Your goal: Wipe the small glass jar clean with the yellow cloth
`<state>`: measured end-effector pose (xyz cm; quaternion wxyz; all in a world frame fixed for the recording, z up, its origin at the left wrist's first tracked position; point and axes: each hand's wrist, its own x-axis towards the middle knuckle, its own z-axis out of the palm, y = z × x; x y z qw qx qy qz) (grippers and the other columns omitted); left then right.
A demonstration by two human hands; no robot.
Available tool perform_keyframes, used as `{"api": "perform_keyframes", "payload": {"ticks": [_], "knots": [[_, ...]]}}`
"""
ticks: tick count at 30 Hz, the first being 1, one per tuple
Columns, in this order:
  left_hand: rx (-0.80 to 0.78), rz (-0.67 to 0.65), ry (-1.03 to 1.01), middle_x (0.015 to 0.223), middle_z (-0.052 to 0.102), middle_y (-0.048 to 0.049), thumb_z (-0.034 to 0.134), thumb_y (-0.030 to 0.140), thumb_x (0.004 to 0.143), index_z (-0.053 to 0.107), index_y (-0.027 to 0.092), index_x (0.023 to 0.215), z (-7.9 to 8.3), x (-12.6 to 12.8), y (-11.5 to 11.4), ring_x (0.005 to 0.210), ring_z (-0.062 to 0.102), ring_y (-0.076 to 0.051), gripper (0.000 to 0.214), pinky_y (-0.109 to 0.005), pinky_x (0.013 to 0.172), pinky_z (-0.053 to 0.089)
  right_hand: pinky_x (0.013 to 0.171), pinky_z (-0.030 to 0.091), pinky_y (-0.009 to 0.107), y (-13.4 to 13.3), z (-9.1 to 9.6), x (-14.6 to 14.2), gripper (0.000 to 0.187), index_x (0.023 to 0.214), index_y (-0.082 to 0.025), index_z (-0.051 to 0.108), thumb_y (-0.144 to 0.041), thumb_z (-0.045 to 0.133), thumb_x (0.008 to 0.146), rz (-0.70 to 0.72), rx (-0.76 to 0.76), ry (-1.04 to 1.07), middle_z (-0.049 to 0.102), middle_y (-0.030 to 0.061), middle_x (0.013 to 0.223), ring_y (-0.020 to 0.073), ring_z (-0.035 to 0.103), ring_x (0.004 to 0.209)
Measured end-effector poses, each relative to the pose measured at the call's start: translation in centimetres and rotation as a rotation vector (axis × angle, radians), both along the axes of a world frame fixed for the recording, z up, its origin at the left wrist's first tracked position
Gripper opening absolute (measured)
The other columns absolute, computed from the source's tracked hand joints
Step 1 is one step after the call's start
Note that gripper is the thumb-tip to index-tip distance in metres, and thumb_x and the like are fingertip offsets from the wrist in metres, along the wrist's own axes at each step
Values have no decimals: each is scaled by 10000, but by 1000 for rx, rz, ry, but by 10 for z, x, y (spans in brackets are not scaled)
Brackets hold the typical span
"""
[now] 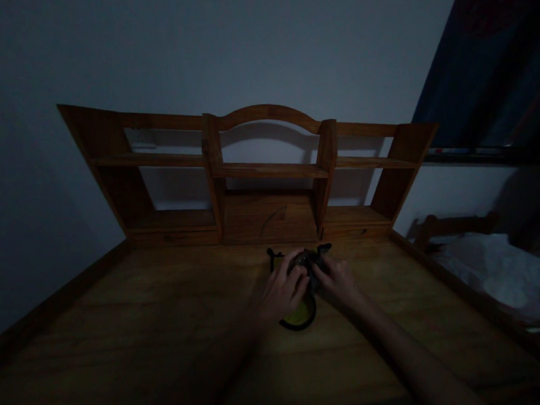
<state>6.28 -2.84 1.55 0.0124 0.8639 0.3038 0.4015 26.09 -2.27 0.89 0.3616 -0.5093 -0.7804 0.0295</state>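
Observation:
Both hands meet over a yellow-green, black-edged item (301, 316) lying on the wooden desk; its rounded near end shows, and much of it is covered. My left hand (285, 288) lies over its left part, fingers bent around a dark, slightly shiny thing (304, 260) whose kind I cannot make out. From the other side, my right hand (335, 278) pinches dark material beside it, fingers and thumb pressed together. A black tip (324, 247) sticks out beyond the right fingers, and a thin black end (270, 252) juts out at the far left. Dim light hides details.
The wooden desk top (145, 334) spreads around the hands. A wooden shelf unit (268, 172) stands along its far edge against the wall. Raised wooden edges run along both sides of the desk. Whitish crumpled material (501, 272) lies beyond the right side, below a dark window (496, 69).

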Motion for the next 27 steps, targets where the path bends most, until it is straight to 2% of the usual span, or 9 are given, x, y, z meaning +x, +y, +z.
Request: {"api": "perform_keyframes", "payload": {"ticks": [7,13,17,22,27], "knots": [[7,-55,-41,1450,348,-115,535,249,876,504,198,1039,-3,0,3,1282,465,-257,174,-411,1015,476,557,375,223,-1,2,-2,207,997,-181,627,-273,458,918,-34,-53,34,687,52,785,167,645,632],[0,-99,-39,1451,341,-118,557,245,859,502,201,1064,-3,-1,4,1306,440,-266,216,-423,1025,469,579,375,224,0,2,1,209,964,-177,623,-281,447,922,5,-40,2,678,55,768,167,638,659],[11,-117,-13,1469,333,-121,563,290,876,502,204,1139,-6,-3,6,1318,431,-267,283,-433,1042,457,567,367,222,-1,4,-1,204,906,-184,609,-305,446,929,-31,-62,42,666,39,737,164,635,639],[32,-127,2,1506,310,-147,546,370,899,266,199,1435,-10,-2,7,1354,393,-263,628,-455,1074,428,541,342,224,-1,4,-2,186,842,-184,588,-322,485,912,-77,-39,74,636,22,671,149,597,579],[74,-118,-31,1524,279,-178,520,374,911,195,142,1468,-10,1,7,1398,322,-264,685,-444,1100,401,529,326,228,-1,3,-1,179,822,-191,570,-326,493,912,-78,-34,80,620,14,654,143,582,560]]}}
